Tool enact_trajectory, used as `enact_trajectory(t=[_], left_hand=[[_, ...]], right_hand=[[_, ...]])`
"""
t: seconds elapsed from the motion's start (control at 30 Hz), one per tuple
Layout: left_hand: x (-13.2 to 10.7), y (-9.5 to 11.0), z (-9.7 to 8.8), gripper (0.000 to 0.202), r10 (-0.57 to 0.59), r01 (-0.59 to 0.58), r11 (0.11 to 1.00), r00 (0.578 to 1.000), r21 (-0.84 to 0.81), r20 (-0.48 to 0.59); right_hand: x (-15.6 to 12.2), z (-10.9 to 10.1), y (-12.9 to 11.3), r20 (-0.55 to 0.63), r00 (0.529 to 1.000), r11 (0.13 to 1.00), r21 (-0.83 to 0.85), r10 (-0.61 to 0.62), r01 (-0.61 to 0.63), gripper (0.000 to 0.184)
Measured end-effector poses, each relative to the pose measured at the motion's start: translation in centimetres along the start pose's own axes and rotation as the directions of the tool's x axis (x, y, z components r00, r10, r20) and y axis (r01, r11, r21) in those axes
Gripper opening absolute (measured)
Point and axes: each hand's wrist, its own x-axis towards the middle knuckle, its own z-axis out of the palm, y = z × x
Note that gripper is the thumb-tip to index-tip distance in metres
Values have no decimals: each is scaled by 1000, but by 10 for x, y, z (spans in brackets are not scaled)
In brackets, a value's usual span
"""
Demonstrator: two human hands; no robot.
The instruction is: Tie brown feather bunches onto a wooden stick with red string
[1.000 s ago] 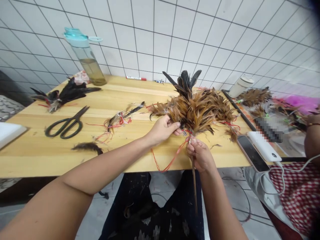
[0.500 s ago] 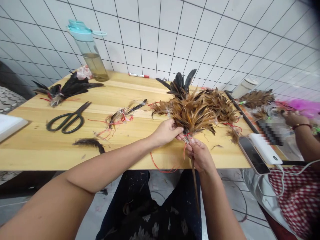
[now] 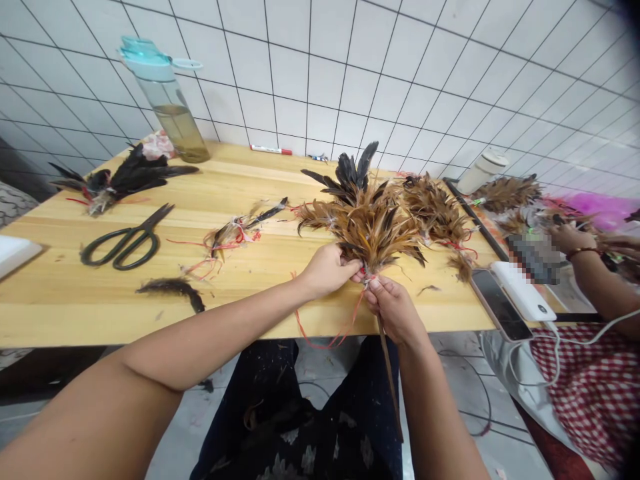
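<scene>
A feather duster head (image 3: 373,220) of brown and black feathers lies on the wooden table (image 3: 75,313), on a thin stick (image 3: 390,380) that hangs down past the table's front edge. My left hand (image 3: 327,270) is closed on the base of the feathers. Just below it, my right hand (image 3: 395,310) is wrapped round the stick and pinches a red string (image 3: 325,340). The string loops down below the table edge.
Black scissors (image 3: 125,237), a black feather bundle (image 3: 120,180), loose feather tufts (image 3: 235,233) and a water bottle (image 3: 167,100) are on the left. A phone (image 3: 500,303) and white power bank (image 3: 525,290) lie at the right edge. Another person's hand (image 3: 570,237) works with feathers beyond.
My hands and the duster have shifted slightly left and nearer. The red string loop now hangs lower under the table edge. The other person's hand has moved in at the right.
</scene>
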Motion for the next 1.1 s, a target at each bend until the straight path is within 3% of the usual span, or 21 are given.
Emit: enact_trajectory(t=[0.37,0.63,0.73,0.83,0.9,1.0,1.03,1.1], left_hand=[[-2,-1,1,15,-110,109,994,994,-26,-15],[-3,-1,5,16,-158,163,983,985,-87,63],[0,-3,1,6,-112,124,986,987,-109,112],[0,-5,-4,19,16,-6,998,986,-60,165],[-2,-7,-4,24,49,-43,999,952,-28,302],[-8,-8,-3,24,-58,36,998,842,52,537],[-9,-8,-3,22,-104,57,993,823,100,558],[-9,-6,-4,21,-133,44,982,847,183,515]], right_hand=[[-2,3,2,-22,1000,998,-68,-4,2,39],[-3,7,3,-70,997,993,-117,-18,10,38],[-2,6,3,-115,993,994,-102,-38,26,37],[0,1,0,-161,984,994,-82,-82,69,38],[1,-3,-4,-187,977,993,-69,-104,92,40],[-2,-8,-11,-229,967,993,-50,-115,107,40],[-3,-9,-13,-247,961,992,-48,-123,115,40],[-6,-12,-16,-277,950,989,-55,-144,134,40]])
